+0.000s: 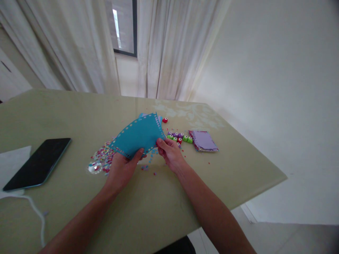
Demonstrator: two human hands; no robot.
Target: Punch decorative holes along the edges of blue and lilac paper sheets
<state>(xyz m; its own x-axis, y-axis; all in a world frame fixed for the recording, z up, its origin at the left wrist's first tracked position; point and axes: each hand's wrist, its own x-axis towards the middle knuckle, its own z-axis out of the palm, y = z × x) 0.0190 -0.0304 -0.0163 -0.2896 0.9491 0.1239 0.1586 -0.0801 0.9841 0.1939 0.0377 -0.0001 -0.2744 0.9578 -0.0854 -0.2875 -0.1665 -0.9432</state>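
Over a green table (233,173), a hole-edged blue sheet (140,134) is pinched in the fingers of the left hand (122,170) and right hand (171,154); its edge is seemingly being worked, steadiness required.

This looks like a room in a home: long pale curtains (76,46) flank a window (125,30) behind a green counter (79,113).

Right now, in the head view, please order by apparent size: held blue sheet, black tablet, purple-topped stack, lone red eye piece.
Held blue sheet, black tablet: too alike to rank
Purple-topped stack
Lone red eye piece
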